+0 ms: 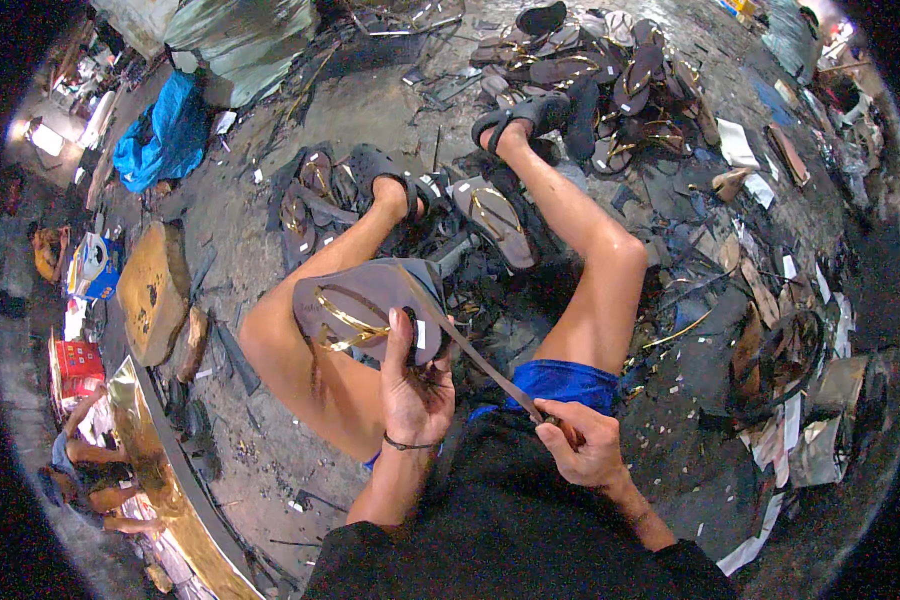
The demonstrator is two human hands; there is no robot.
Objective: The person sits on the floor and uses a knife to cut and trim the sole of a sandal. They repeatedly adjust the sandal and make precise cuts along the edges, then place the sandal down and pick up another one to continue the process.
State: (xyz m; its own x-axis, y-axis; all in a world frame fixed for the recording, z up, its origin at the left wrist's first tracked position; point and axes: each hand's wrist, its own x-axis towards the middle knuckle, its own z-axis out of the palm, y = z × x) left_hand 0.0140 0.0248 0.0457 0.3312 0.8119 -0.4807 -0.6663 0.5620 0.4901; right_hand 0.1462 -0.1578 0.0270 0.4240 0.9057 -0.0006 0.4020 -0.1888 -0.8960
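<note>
My left hand (pixel 418 392) grips a grey-brown flip-flop (pixel 355 290) with gold straps, holding it up over my lap. The thumb lies on top near a small white label, and the fingers are partly hidden beneath. In my right hand (pixel 582 443) is a long, narrow knife (pixel 480 362), its brown handle mostly covered by the closed fingers. The blade slants up and left, its far end along the edge of the flip-flop. Whether the blade cuts into the sole is too fine to make out.
Between my feet lies another flip-flop (pixel 495 220). A heap of flip-flops (pixel 625 75) spreads at the far right. Dark scraps litter the floor. At left are a wooden block (pixel 154 295), a blue plastic bag (pixel 165 135), a gold sheet (pixel 165 480) and another person (pixel 95 460).
</note>
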